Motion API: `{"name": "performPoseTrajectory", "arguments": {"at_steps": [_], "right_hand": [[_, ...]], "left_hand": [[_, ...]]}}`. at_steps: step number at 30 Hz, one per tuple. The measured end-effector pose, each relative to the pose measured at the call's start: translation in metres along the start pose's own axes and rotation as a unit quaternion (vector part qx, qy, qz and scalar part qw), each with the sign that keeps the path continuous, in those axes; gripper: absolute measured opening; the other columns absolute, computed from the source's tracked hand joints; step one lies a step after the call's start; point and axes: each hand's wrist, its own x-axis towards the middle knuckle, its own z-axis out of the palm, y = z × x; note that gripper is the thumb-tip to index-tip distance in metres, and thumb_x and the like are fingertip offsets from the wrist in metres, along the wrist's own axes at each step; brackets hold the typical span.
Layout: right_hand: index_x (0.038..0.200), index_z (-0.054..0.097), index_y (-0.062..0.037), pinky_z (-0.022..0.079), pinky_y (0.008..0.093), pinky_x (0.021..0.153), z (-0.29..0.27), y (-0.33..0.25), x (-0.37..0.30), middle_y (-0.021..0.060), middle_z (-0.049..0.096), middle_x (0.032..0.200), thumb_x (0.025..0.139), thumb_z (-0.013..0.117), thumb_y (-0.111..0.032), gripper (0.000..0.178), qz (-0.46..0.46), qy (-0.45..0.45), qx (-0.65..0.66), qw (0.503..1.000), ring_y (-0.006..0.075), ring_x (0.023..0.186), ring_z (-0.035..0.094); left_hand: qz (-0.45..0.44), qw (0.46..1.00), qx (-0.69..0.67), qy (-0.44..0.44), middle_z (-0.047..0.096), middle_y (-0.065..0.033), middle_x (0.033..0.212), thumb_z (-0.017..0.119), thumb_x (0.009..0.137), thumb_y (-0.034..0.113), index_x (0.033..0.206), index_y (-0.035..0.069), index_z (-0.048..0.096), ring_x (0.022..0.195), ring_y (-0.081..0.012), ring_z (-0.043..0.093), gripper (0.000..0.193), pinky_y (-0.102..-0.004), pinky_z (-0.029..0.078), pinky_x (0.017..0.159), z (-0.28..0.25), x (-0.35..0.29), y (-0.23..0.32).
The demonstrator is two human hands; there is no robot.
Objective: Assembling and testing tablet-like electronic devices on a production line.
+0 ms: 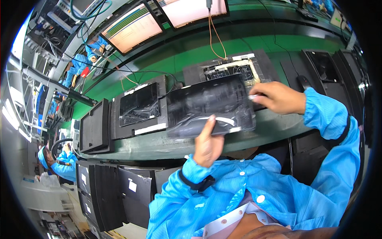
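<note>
My left hand (209, 144) grips the lower edge of a black display panel (207, 99), with the thumb on its glossy face. Clear wrinkled film seems to cover the panel, which is tilted above the bench. At the panel's right edge, my right hand (280, 98) is closed in a pinch; a small whitish bit shows at the fingertips, too blurred to name. Just behind the panel lies an opened unit with a white frame (250, 71) on a dark pad, partly hidden. A second black screen (139, 104) rests on a dark foam pad to the left.
A black foam tray (94, 127) stands at the bench's left end. Cables hang over the green bench mat (175, 65). Two monitors (133, 28) stand at the back. A computer mouse (304, 82) and more dark trays (324, 65) lie at right. Co-workers in blue are at far left.
</note>
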Motion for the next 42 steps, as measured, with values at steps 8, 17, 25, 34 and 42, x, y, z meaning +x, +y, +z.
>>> {"name": "performPoseTrajectory", "arguments": {"at_steps": [8, 17, 25, 34, 42], "right_hand": [[0.128, 0.055, 0.0045, 0.044, 0.0461, 0.102, -0.043, 0.062, -0.024, 0.0204, 0.062, 0.119, 0.069, 0.085, -0.057, 0.090, 0.108, 0.011, -0.152, 0.982, 0.0357, 0.113, 0.058], [0.124, 0.058, 0.0032, 0.033, 0.0500, 0.113, -0.036, 0.121, -0.027, 0.0187, 0.058, 0.117, 0.063, 0.086, -0.057, 0.090, 0.039, 0.061, -0.260, 0.963, 0.0386, 0.114, 0.054], [0.130, 0.057, 0.0064, 0.031, 0.0537, 0.116, -0.031, 0.130, -0.017, 0.0200, 0.053, 0.129, 0.068, 0.085, -0.056, 0.092, 0.022, 0.042, -0.250, 0.967, 0.0386, 0.127, 0.048], [0.125, 0.062, 0.0040, 0.043, 0.0485, 0.104, -0.020, 0.050, 0.059, 0.0210, 0.061, 0.122, 0.078, 0.079, -0.049, 0.072, -0.001, -0.011, -0.368, 0.930, 0.0379, 0.119, 0.057], [0.103, 0.072, -0.0043, 0.050, 0.0452, 0.088, 0.163, -0.023, 0.268, 0.0140, 0.067, 0.100, 0.085, 0.072, -0.033, 0.034, -0.199, 0.115, -0.196, 0.953, 0.0328, 0.101, 0.063]], "left_hand": [[-0.041, 0.998, -0.025, -0.045, 0.069, -0.0078, 0.118, 0.063, 0.102, 0.027, 0.115, 0.005, 0.065, 0.109, -0.0202, 0.064, 0.025, -0.0409, 0.047, 0.105, 0.042, 0.114, -0.074], [-0.205, 0.848, 0.460, -0.164, 0.070, -0.0111, 0.092, 0.071, 0.096, 0.029, 0.112, -0.002, 0.065, 0.077, -0.0177, 0.071, 0.035, -0.0330, 0.058, 0.065, 0.045, 0.078, -0.001], [0.169, 0.484, 0.853, -0.098, 0.013, -0.0393, 0.159, 0.088, 0.062, 0.063, 0.155, -0.008, 0.024, 0.152, -0.0490, 0.009, 0.134, -0.0531, 0.011, 0.124, -0.016, 0.115, 0.036], [0.194, 0.576, 0.789, -0.089, 0.019, -0.0369, 0.159, 0.084, 0.075, 0.051, 0.155, -0.004, 0.027, 0.150, -0.0509, 0.016, 0.113, -0.0532, 0.016, 0.123, -0.022, 0.107, 0.050], [0.165, 0.421, 0.867, 0.210, 0.023, -0.0271, 0.162, 0.073, 0.081, 0.040, 0.154, 0.000, 0.034, 0.153, -0.0404, 0.017, 0.092, -0.0681, 0.009, 0.118, -0.155, 0.034, 0.198]]}}
